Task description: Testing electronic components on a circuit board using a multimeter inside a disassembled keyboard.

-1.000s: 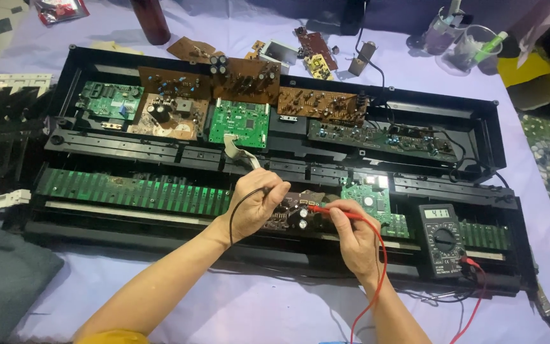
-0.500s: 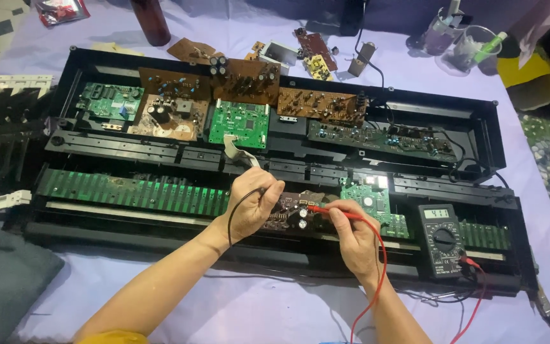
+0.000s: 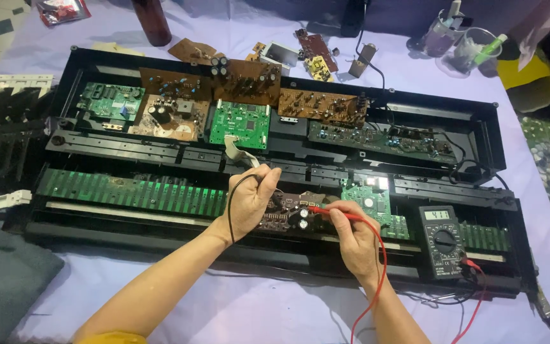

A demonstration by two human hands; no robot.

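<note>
Plainly, seen from the head camera, the left hand pinches one black probe and the right hand pinches one red probe, both tips on the small dark board inside the open keyboard case, best held steady, one meter just right.

Two bare forearms come into my view from six o'clock. Left hand: no ring, no watch, no glove; nails short and unpainted as far as I can tell. A scrap of yellow sleeve shows at the left elbow, at seven o'clock by the frame's bottom edge. Right hand: also bare, wrist plain, no sleeve visible.
</note>
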